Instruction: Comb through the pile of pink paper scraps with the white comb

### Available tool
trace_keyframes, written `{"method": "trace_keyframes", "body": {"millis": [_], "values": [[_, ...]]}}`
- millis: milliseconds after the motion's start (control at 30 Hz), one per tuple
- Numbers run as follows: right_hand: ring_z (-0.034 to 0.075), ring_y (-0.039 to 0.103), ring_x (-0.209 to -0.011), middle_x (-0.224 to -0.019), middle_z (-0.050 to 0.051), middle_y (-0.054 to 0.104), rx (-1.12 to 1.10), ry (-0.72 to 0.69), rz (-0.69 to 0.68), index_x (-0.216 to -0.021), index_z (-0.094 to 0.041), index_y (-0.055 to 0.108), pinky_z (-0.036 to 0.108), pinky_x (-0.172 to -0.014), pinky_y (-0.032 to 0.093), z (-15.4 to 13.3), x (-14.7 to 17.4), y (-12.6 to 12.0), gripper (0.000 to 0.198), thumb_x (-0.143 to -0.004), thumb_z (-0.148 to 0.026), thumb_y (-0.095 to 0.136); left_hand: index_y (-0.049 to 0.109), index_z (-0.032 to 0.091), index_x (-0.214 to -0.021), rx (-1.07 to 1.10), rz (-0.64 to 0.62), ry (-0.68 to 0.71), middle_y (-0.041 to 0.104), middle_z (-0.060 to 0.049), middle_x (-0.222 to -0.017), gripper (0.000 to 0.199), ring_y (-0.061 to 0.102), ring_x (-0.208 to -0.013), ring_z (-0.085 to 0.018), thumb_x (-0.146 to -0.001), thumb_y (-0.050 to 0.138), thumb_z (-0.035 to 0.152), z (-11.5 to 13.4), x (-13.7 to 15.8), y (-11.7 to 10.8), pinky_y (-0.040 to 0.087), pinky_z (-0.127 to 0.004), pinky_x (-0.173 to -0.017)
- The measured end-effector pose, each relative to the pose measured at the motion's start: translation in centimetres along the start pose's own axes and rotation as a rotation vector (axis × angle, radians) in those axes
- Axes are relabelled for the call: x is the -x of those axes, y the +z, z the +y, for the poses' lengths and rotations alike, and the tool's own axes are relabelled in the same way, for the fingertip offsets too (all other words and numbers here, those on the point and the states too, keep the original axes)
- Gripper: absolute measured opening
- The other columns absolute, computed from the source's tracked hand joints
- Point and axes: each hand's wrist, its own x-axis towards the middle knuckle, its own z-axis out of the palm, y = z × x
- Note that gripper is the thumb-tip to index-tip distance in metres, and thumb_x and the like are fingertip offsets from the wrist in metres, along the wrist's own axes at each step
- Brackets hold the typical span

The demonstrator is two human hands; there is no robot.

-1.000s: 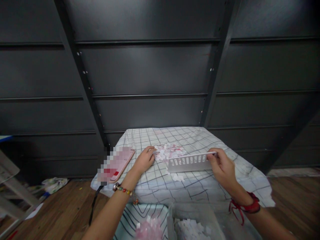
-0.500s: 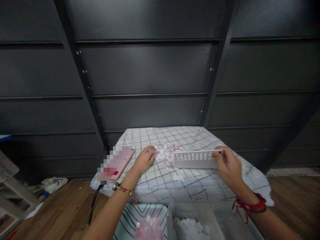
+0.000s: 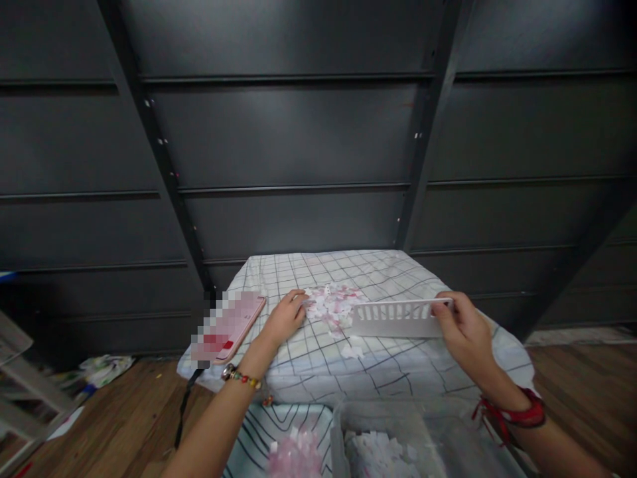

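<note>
My right hand [image 3: 462,332] grips the right end of a white slotted plastic tray [image 3: 398,325], thumb in front, fingers behind. Its long solid side faces me, and a row of slots runs along the top. To its left, a heap of small white and pink paper scraps [image 3: 331,302] lies on the checked cloth [image 3: 308,355]. At the heap's left edge rests my left hand [image 3: 287,317], palm down with fingers stretched out and loosely curved. Whether its fingertips touch the scraps is hard to see. One loose white scrap [image 3: 353,352] lies just in front of the tray.
A pink phone [image 3: 239,332] with a black strap lies on the left of the cloth. Below the cloth's front edge are a striped container [image 3: 249,435] with pink pieces and a clear plastic box [image 3: 338,431] with white scraps. A dark panelled wall [image 3: 293,139] stands behind.
My right hand has moved slightly to the right, taking the tray along, so a bit more of the heap shows. My left hand stays by the heap's left edge. The view has shifted slightly.
</note>
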Motion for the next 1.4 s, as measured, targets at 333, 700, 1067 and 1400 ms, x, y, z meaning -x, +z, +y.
{"method": "trace_keyframes", "body": {"millis": [333, 700, 1067, 1400], "values": [[0.013, 0.050, -0.054, -0.060, -0.001, 0.053, -0.208, 0.045, -0.033, -0.077, -0.021, 0.050, 0.024, -0.049, 0.039, 0.4, -0.2, 0.9, 0.019, -0.080, -0.040, 0.046, 0.053, 0.016, -0.107, -0.015, 0.007, 0.041, 0.053, -0.010, -0.113, 0.032, 0.050, -0.106, -0.019, -0.079, 0.041, 0.008, 0.2, -0.2, 0.0, 0.043, -0.038, -0.095], [0.012, 0.045, -0.049, -0.055, -0.003, 0.048, -0.296, 0.106, -0.158, -0.074, -0.021, 0.048, 0.023, -0.045, 0.035, 2.8, -0.1, 0.7, 0.022, -0.080, -0.042, 0.046, 0.054, 0.015, -0.107, -0.036, -0.054, 0.159, 0.052, -0.011, -0.116, 0.029, 0.049, -0.109, -0.020, -0.082, 0.042, 0.011, 1.7, -0.3, -0.8, 0.042, -0.037, -0.095], [0.012, 0.047, -0.051, -0.058, -0.002, 0.050, -0.331, 0.105, -0.069, -0.073, -0.022, 0.048, 0.024, -0.046, 0.038, 2.3, -0.2, 0.2, 0.022, -0.080, -0.042, 0.047, 0.053, 0.017, -0.110, -0.117, -0.087, 0.315, 0.055, -0.010, -0.115, 0.030, 0.047, -0.113, -0.021, -0.082, 0.043, 0.014, 2.9, -0.3, -1.3, 0.042, -0.037, -0.094], [0.012, 0.048, -0.051, -0.057, -0.002, 0.051, -0.352, 0.053, -0.190, -0.073, -0.021, 0.050, 0.023, -0.045, 0.038, 2.2, 0.9, 0.3, 0.023, -0.080, -0.043, 0.048, 0.054, 0.017, -0.106, -0.121, -0.087, 0.286, 0.056, -0.010, -0.114, 0.027, 0.049, -0.109, -0.021, -0.081, 0.043, 0.013, 2.8, -0.3, -1.2, 0.044, -0.037, -0.092]]}}
